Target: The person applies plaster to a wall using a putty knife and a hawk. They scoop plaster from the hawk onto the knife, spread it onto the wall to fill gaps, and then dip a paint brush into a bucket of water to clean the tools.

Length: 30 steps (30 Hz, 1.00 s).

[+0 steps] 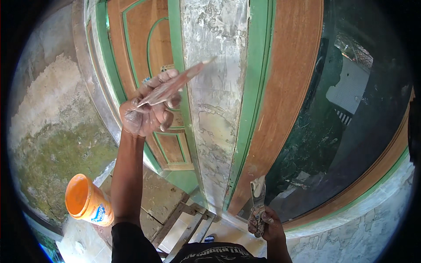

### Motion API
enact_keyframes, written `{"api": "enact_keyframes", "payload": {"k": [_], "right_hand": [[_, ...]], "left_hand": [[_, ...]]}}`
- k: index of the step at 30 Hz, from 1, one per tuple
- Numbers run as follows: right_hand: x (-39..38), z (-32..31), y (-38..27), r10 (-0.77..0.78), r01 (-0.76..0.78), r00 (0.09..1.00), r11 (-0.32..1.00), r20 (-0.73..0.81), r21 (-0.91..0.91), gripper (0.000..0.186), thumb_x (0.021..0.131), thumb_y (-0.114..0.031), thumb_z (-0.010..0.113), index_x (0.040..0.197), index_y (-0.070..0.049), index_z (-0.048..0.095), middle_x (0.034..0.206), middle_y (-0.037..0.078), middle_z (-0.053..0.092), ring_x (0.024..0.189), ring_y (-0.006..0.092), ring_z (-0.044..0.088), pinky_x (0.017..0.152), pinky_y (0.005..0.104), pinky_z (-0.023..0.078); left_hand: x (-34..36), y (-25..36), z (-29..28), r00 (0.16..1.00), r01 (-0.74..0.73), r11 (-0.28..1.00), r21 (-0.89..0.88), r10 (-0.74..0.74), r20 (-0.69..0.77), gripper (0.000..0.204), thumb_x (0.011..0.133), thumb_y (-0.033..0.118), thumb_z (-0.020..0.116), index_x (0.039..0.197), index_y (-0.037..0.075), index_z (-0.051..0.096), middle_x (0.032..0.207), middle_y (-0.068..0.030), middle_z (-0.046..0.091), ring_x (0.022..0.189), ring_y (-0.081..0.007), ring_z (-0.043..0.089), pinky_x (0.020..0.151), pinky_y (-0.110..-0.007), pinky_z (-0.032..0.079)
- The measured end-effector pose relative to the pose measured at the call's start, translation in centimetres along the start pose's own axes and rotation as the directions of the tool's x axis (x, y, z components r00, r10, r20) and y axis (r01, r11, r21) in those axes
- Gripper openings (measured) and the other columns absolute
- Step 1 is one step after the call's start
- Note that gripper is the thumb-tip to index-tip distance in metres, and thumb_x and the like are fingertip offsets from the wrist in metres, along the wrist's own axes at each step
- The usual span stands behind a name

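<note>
As the left hand (147,117) stands raised, fingers gripping a thin plate (174,84), right hand (269,224) low, closed round a scraper (258,200)

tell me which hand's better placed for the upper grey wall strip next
Likely the left hand: it is raised, its flat tool overlapping the strip in view. The right hand sits lower, holding a scraper by the brown frame.
</note>
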State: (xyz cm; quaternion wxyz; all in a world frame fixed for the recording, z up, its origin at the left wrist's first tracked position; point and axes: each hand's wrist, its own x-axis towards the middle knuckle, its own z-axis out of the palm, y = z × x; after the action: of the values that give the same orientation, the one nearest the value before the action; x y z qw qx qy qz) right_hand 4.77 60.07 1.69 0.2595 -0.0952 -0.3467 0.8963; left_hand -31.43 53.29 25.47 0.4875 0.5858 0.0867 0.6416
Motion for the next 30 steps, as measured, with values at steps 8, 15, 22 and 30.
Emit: {"api": "enact_keyframes", "payload": {"k": [8, 15, 22, 30], "right_hand": [[0.6, -0.1, -0.4, -0.063, 0.064, 0.998, 0.998, -0.031, 0.007, 0.027, 0.086, -0.022, 0.059, 0.098, 0.001, 0.052, 0.073, 0.012, 0.051, 0.06, 0.0224, 0.05, 0.05, 0.0336, 0.039], [1.1, -0.1, 0.1, -0.122, 0.123, 0.989, 0.992, -0.082, 0.01, 0.028, 0.084, -0.021, 0.06, 0.101, 0.0, 0.051, 0.074, 0.012, 0.05, 0.058, 0.023, 0.05, 0.049, 0.0341, 0.039], [1.3, -0.6, 0.3, -0.125, 0.126, 0.987, 0.992, -0.097, 0.01, 0.033, 0.083, -0.022, 0.062, 0.104, 0.001, 0.05, 0.07, 0.011, 0.05, 0.056, 0.023, 0.05, 0.047, 0.0337, 0.038], [0.5, -0.3, -0.3, -0.152, 0.152, 0.981, 0.988, -0.122, -0.015, 0.031, 0.085, -0.023, 0.06, 0.103, 0.001, 0.053, 0.072, 0.011, 0.052, 0.057, 0.0212, 0.051, 0.049, 0.0323, 0.039]], "left_hand": [[3.3, -1.0, 0.0, 0.885, 0.063, 0.933, 0.355, 0.112, -0.452, 0.036, 0.096, 0.037, 0.043, 0.089, 0.002, 0.049, 0.058, -0.0047, 0.049, 0.045, -0.0075, 0.043, 0.03, -0.018, 0.03], [6.4, -3.1, 1.5, 0.785, 0.148, 0.888, 0.434, 0.161, -0.598, 0.028, 0.095, 0.028, 0.045, 0.077, 0.007, 0.043, 0.05, -0.0035, 0.044, 0.037, -0.0096, 0.038, 0.032, -0.022, 0.026], [8.4, -5.2, 1.9, 0.731, 0.053, 0.841, 0.538, 0.335, -0.595, 0.029, 0.096, 0.026, 0.044, 0.074, 0.007, 0.044, 0.052, -0.0032, 0.046, 0.039, -0.0119, 0.041, 0.034, -0.024, 0.029], [6.5, -3.8, -0.9, 0.68, -0.06, 0.824, 0.563, 0.447, -0.582, 0.033, 0.098, 0.024, 0.038, 0.073, 0.003, 0.043, 0.047, -0.0024, 0.04, 0.035, -0.0148, 0.041, 0.034, -0.028, 0.033]]}}
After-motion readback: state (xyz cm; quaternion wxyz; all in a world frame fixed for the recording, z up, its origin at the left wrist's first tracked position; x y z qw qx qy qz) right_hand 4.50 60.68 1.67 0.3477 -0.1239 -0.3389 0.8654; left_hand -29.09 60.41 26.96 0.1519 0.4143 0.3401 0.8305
